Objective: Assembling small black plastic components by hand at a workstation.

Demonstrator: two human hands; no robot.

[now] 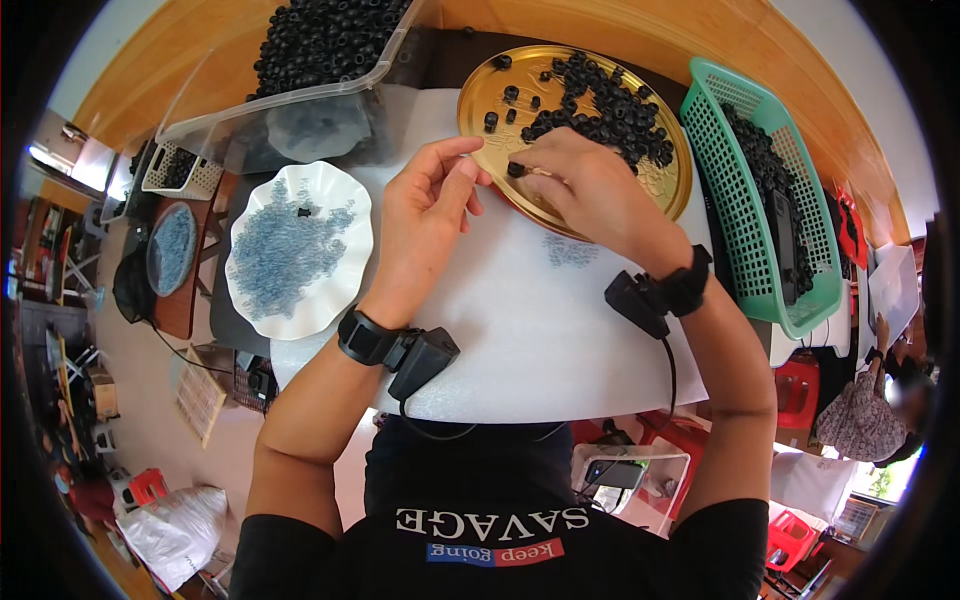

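The small black cylindrical part [516, 169] is located at the fingertips of the right hand [592, 195], above the near-left edge of the round gold-coloured tray [484, 100]. The right hand is closed in a fingertip pinch on this part. The left hand [425, 215] is half open, fingers loosely curled and thumb near the index finger; whether it grips a small piece cannot be told at this angle.

Handling: the part should be very light and, judging by its matt surface, moderately stiff, probably moulded plastic or rubber. Breakage is unlikely; rolling or escape from the pinch is the main risk. Grip the outer wall on opposite sides with thumb and index finger, leaving the end faces exposed. Use light pressure.

Loose black cylindrical parts [640, 130] of similar form are heaped on the tray. The small translucent blue-grey pieces [285, 255] in the white scalloped dish [362, 225] look slighter and possibly slippery; pick these singly, by the edge. More lie on the white-covered bench [480, 340] below the tray.
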